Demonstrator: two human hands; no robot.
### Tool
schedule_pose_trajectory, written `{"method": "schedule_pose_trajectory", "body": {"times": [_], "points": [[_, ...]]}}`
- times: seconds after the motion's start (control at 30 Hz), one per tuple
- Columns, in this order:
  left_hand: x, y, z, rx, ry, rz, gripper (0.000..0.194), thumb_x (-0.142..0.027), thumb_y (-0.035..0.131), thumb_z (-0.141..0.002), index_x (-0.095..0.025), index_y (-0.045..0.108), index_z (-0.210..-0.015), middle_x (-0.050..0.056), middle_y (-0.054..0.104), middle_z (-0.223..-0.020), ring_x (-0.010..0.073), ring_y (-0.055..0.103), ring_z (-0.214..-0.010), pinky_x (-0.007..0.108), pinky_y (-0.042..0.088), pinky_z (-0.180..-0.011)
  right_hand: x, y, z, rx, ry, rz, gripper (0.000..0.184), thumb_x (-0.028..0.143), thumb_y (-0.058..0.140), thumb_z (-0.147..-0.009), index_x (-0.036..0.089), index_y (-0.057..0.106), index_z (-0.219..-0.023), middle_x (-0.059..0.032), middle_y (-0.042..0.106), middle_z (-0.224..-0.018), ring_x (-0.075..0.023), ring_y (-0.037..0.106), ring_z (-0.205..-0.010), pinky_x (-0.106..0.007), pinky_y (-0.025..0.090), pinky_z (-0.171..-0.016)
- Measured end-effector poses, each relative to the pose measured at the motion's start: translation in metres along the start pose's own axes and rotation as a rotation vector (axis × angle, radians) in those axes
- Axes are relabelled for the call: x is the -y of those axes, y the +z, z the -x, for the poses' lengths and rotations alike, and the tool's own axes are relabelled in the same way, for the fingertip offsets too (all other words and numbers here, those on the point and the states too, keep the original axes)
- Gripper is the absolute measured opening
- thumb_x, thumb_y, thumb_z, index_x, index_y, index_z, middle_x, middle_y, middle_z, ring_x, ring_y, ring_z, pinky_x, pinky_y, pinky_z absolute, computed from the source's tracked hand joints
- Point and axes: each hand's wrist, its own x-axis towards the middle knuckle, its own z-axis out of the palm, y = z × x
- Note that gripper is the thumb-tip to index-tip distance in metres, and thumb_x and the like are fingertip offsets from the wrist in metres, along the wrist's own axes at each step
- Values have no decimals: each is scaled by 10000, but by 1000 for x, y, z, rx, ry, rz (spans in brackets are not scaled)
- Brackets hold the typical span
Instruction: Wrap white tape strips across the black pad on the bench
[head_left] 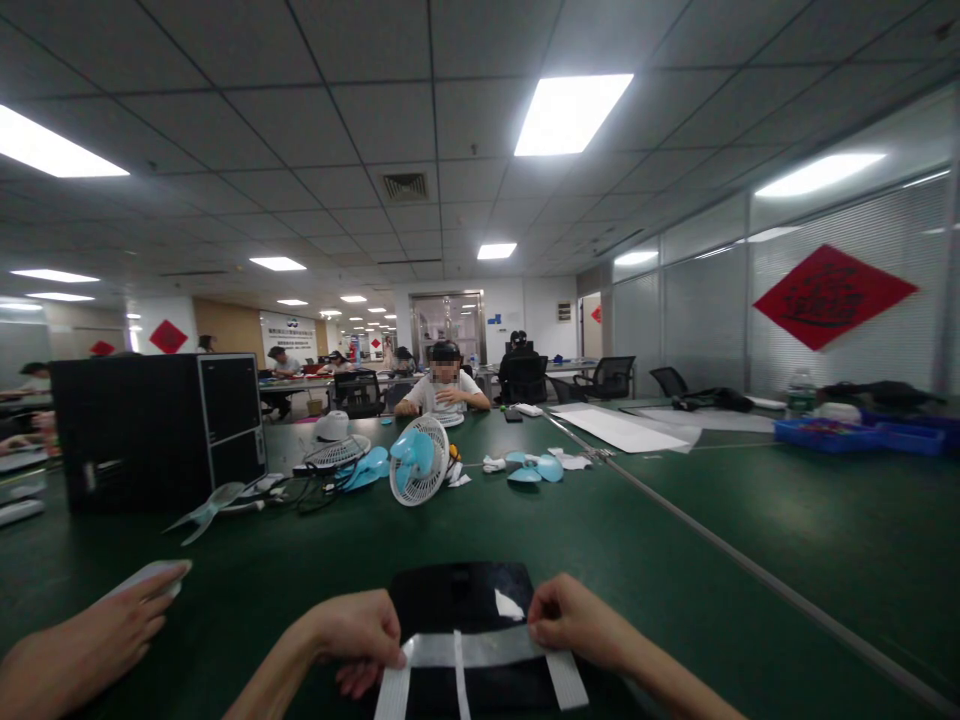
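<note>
Silvery strip (502, 648), ends partly hidden by left hand (365, 622) and right hand (576, 618).

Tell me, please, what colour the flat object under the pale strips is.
The flat object is black, best seen in the head view.

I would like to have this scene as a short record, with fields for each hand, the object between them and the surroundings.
Left hand: left hand pinches the left end of a grey strip
Right hand: right hand pinches its right end
Under the strip: black panel
On the panel: white scrap, near the right hand
Far left: another person's hand on a pale object
Farther back: white fan, black computer case
Surface: green table
</note>
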Motion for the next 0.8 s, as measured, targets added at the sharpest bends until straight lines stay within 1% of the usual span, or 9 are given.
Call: {"method": "schedule_pose_trajectory", "body": {"times": [0.07,0.1,0.13,0.23,0.37,0.47,0.53,0.63,0.8], "points": [[0,-5,2,158,-23,-25,348,-443,853,-391,-386,680,-687,-22,538,-368,251,563,-373,306,305,-264,1,0,0,0,6,7,183,204,588,-689,127,712,-799,-14,679,-721,-119,579,-634,-193,399,-547],[-1,-7,4,216,-27,-33,349,-457,848,-399,-380,679,-695,-23,540,-374,244,558,-369,300,304,-268,1,0,0,1,9,17,184,196,587,-684,125,713,-797,-16,677,-713,-119,576,-629,-193,395,-541],[-2,-8,5,238,-23,-39,345,-472,843,-407,-369,678,-692,-21,544,-379,236,554,-367,296,305,-275,1,1,0,0,11,31,182,185,584,-678,122,713,-790,-15,673,-699,-119,571,-619,-192,389,-532],[-4,-6,7,249,-13,-97,325,-525,809,-450,-338,674,-679,-13,563,-412,218,560,-389,298,331,-319,-1,3,-1,-14,-12,73,178,170,570,-667,120,709,-765,-15,671,-676,-116,560,-597,-192,379,-519],[-9,-2,7,289,-2,-303,356,-589,745,-497,-309,666,-700,-19,573,-474,205,572,-449,305,370,-404,-3,5,-2,-32,-43,105,183,181,565,-673,127,708,-773,-25,692,-708,-124,583,-617,-193,396,-535],[-15,-4,9,274,41,-401,353,-593,706,-539,-280,656,-696,-30,577,-535,193,580,-537,298,387,-484,-4,5,-1,-54,-71,161,174,171,566,-675,143,707,-773,-22,698,-718,-126,590,-629,-190,396,-535],[-20,-4,11,233,76,-431,307,-533,712,-559,-261,644,-683,-41,581,-588,182,571,-600,283,386,-525,-4,6,-1,-68,-94,201,180,160,558,-676,148,707,-776,-21,697,-718,-127,592,-636,-191,397,-540],[-30,-1,15,191,124,-459,247,-377,741,-548,-236,634,-720,-53,592,-689,156,545,-657,250,378,-549,-4,6,-1,-81,-102,225,187,146,555,-668,143,704,-782,-24,692,-723,-129,596,-647,-190,398,-547],[-43,9,22,327,238,-408,343,-192,655,-604,-254,656,-942,-67,568,-725,118,514,-658,213,375,-573,-6,7,-1,-72,-74,220,170,178,586,-679,149,690,-810,-24,691,-762,-130,597,-666,-189,393,-544]]}}
